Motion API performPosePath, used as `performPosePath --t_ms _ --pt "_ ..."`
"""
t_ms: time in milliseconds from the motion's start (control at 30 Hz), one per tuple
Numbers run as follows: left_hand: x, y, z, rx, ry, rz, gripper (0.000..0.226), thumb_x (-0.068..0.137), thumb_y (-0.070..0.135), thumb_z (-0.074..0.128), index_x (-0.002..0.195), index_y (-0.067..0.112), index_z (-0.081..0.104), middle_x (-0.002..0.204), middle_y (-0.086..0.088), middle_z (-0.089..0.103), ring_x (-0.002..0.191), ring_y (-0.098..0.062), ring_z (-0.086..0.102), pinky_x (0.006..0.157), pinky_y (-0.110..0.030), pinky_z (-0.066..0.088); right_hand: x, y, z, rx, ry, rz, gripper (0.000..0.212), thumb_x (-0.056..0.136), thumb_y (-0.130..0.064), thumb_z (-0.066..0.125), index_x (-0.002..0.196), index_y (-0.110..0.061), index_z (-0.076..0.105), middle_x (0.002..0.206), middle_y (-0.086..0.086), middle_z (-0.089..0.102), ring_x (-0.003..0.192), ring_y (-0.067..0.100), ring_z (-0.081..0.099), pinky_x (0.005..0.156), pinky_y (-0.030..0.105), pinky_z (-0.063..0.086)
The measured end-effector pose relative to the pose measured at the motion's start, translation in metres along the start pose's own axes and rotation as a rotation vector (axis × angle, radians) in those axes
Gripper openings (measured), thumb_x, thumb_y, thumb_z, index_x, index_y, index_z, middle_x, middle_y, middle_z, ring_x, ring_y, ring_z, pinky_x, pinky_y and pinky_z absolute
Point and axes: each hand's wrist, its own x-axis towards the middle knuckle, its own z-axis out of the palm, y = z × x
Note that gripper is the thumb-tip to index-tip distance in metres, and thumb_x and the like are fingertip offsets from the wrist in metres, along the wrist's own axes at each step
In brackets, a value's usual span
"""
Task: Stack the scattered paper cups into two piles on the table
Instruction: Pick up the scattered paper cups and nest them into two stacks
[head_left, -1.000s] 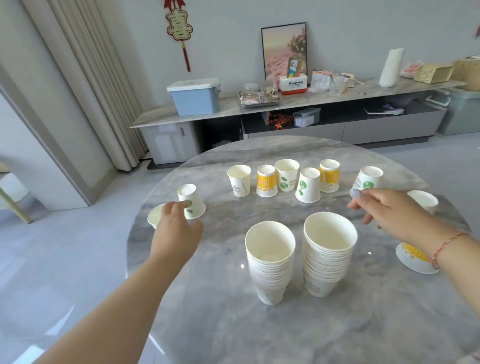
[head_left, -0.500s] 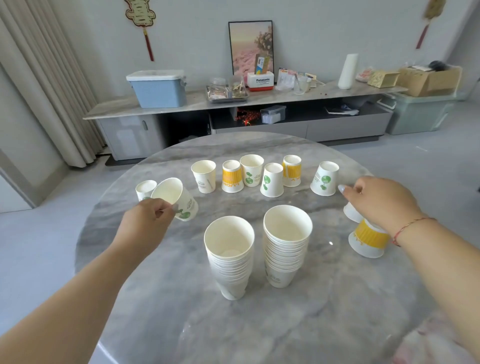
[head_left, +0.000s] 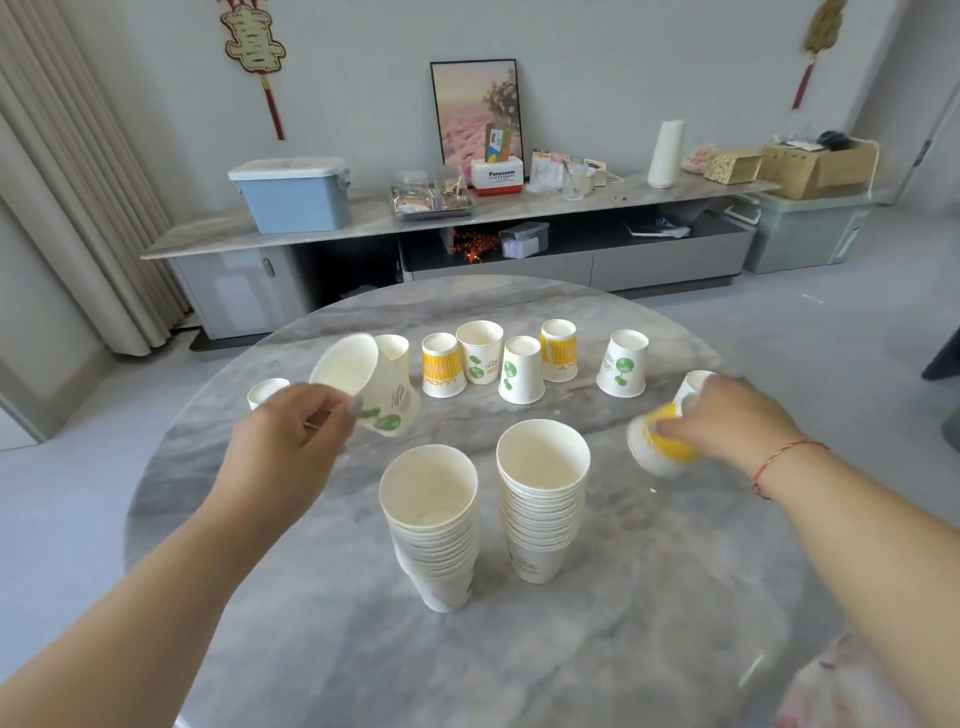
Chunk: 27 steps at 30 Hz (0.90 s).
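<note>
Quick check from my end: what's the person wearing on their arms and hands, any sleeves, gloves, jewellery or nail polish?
Both forearms are bare: no sleeves and no gloves in view. The right hand has a thin red string bracelet around its wrist. The left hand wears nothing on the wrist; its thumbnail looks painted a pale greyish shade. No rings or watch can be made out.

Stacks of paper cups: two are seen on the round table (head_left: 322, 649), a left stack (head_left: 434, 525) and a right stack (head_left: 543, 499).
Loose cups standing on the table: eight are counted, some upright, some upside down.
- Green-print cups: three in the back row (head_left: 479, 352).
- Yellow-band cups: two in the back row (head_left: 442, 365).
- Others: three, partly hidden.
Cups held in hands: two, a green-print cup (head_left: 366, 384) and a yellow-band cup (head_left: 657, 441).
Hands: two are seen.
</note>
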Motion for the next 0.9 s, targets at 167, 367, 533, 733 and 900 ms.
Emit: performPosePath --t_ms 167,367,533,733,900 --pt "-0.01 0.052 -0.022 -0.064 0.218 0.272 0.023 0.088 0.036 0.056 0.078 0.018 0.064 0.075 0.004 0.064 0.065 -0.013 0.061 0.057 -0.015 0.045 -0.034 -0.045 -0.046 1.293 -0.166 -0.311 0.085 0.032 -0.042 0.09 0.101 -0.01 0.052 0.098 0.009 0.064 0.08 0.024 0.069 0.07 0.039 0.059" --pt "-0.03 0.091 -0.025 0.021 0.234 0.583 0.02 0.091 0.025 0.057 0.079 0.011 0.066 0.075 0.004 0.059 0.068 -0.008 0.05 0.061 -0.01 0.04 -0.08 -0.086 -0.044 1.246 -0.391 -0.647 0.083 0.029 -0.037 0.091 0.102 -0.02 0.055 0.093 -0.005 0.069 0.087 0.013 0.067 0.076 0.028 0.057" --pt "-0.036 0.087 -0.038 0.066 0.159 0.628 0.018 0.088 0.025 0.058 0.076 0.013 0.065 0.071 0.005 0.057 0.062 -0.012 0.049 0.055 -0.02 0.04 -0.084 -0.084 -0.029 0.876 -0.298 -0.693 0.074 0.044 -0.033 0.085 0.111 -0.03 0.052 0.106 -0.008 0.066 0.101 0.011 0.063 0.086 0.029 0.054" --pt "-0.041 0.071 -0.036 0.072 -0.018 0.582 0.019 0.085 0.032 0.056 0.073 0.021 0.063 0.066 0.017 0.05 0.059 0.001 0.046 0.052 -0.006 0.033 -0.08 -0.078 -0.001 0.762 -0.346 -0.675 0.072 0.048 -0.028 0.09 0.105 -0.037 0.046 0.109 -0.02 0.059 0.097 -0.018 0.053 0.079 0.002 0.041" --pt "-0.044 0.052 -0.024 0.141 -0.224 0.466 0.033 0.083 0.059 0.043 0.082 0.033 0.063 0.069 0.022 0.057 0.06 -0.006 0.054 0.048 -0.019 0.04 -0.076 -0.07 0.006 0.782 -0.387 -0.685 0.094 0.034 -0.064 0.081 0.116 -0.044 0.04 0.125 -0.022 0.052 0.113 -0.015 0.047 0.091 0.007 0.039"
